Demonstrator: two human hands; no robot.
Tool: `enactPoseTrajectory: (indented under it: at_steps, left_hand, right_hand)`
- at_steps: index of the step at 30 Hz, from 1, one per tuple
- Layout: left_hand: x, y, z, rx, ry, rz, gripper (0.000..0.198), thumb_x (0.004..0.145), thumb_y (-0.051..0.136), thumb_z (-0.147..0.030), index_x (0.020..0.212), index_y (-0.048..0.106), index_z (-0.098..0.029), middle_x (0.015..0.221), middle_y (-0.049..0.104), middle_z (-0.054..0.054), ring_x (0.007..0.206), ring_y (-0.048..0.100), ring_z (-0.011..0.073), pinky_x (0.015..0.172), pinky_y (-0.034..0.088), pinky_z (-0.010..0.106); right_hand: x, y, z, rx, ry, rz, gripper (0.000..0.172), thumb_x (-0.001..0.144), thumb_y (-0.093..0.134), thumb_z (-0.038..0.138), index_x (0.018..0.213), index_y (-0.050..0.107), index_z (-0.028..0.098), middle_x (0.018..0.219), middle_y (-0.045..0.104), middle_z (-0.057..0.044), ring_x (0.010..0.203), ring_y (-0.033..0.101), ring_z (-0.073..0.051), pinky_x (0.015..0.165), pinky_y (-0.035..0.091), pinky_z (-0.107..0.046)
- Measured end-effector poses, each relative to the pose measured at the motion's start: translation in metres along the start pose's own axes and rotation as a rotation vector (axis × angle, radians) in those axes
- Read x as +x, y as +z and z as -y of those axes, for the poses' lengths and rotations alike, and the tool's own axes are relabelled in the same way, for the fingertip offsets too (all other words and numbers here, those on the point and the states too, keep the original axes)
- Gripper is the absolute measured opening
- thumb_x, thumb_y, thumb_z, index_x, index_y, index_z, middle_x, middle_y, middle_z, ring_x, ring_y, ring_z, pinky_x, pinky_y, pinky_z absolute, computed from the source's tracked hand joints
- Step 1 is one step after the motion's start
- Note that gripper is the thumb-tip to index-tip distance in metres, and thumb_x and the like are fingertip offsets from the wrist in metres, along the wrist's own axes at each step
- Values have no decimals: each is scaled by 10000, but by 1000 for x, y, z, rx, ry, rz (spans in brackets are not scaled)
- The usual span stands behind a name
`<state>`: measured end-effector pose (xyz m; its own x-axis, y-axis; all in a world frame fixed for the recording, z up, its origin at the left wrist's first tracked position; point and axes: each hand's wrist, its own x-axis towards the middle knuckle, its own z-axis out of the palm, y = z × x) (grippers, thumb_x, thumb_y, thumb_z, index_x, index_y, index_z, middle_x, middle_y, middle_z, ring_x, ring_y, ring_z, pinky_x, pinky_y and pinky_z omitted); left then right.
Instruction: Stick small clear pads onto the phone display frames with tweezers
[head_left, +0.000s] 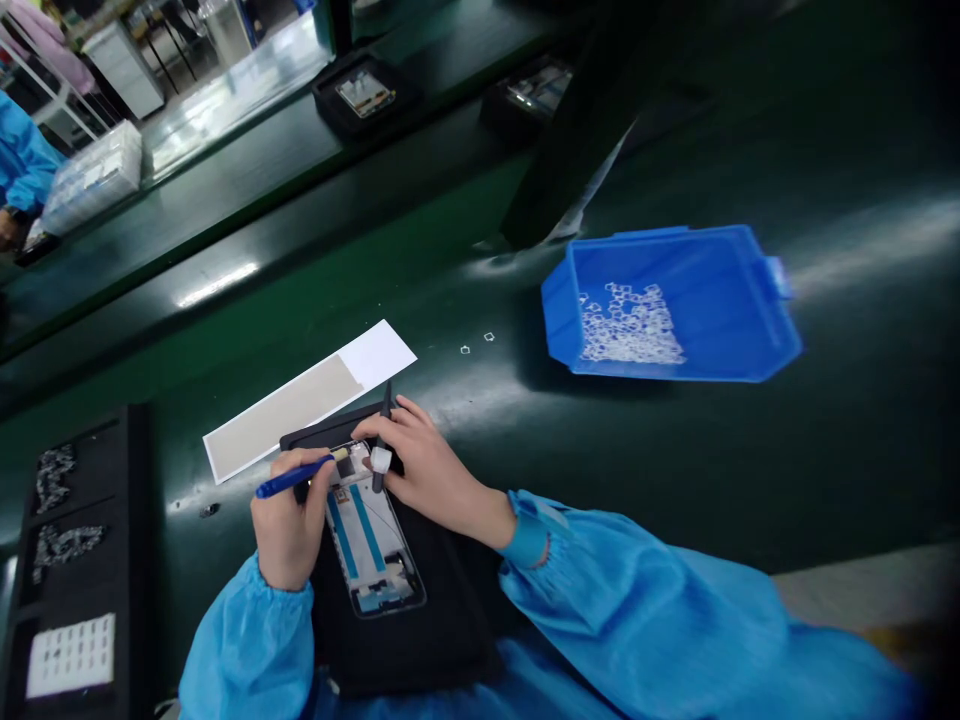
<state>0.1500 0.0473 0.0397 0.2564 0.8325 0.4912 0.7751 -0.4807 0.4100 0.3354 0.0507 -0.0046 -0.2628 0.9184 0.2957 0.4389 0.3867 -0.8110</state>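
below, left fingers (319, 478) pinch a blue pen (294, 478), right fingers (390, 425) a dark tool (382, 440), over the phone frame (375, 540).

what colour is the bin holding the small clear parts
Blue: the bin shows best in the head view, on the dark green table.

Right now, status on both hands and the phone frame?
Left hand gripping blue pen-like tool, tip at frame's top. Right hand holding dark slim tool on open phone frame in black tray. Paper strip alongside, clear.
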Motion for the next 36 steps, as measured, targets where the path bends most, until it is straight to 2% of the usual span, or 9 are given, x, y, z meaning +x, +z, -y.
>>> enactPoseTrajectory:
  at_steps: [5, 9, 24, 30, 36]
  left_hand:
    - [6, 1, -2, 47, 20, 32, 93, 956, 582, -270, 952, 607, -181, 860, 691, 17, 791, 684, 136, 691, 534, 221]
    - [10, 0, -3, 49, 8, 53, 84, 948, 592, -261, 952, 602, -178, 865, 691, 18, 797, 682, 139, 701, 532, 223]
    - [12, 1, -3, 10, 10, 98, 54, 935, 605, -235, 953, 595, -185, 870, 693, 25, 805, 685, 164, 709, 543, 264]
    - [13, 1, -4, 9, 24, 138, 52, 944, 591, -232, 956, 581, -182, 867, 683, 22, 796, 678, 148, 702, 530, 241]
    - [15, 3, -9, 37, 106, 192, 42, 946, 581, -193, 983, 570, -177, 887, 676, 29, 816, 674, 140, 731, 523, 221]
  right_hand:
    - [0, 0, 0, 5, 27, 11, 370, 795, 553, -13, 1096, 536, 203, 1043, 650, -41, 1042, 565, -245, 1129, 287, -538]
    - [-1, 1, -1, -10, 32, 13, 397, 783, 532, -26, 1111, 541, 198, 1034, 658, -47, 1067, 564, -249, 1124, 303, -543]
    - [-1, 0, 0, -32, 42, 21, 416, 795, 530, -5, 1137, 542, 231, 1065, 656, -54, 1083, 574, -268, 1107, 331, -590]
    - [-1, 0, 0, -40, 30, 20, 419, 780, 505, -15, 1131, 540, 212, 1054, 650, -64, 1064, 572, -270, 1106, 336, -583]
    - [-2, 1, -2, -51, 35, 32, 435, 761, 520, -26, 1135, 544, 196, 1062, 648, -71, 1078, 558, -269, 1113, 326, -568]
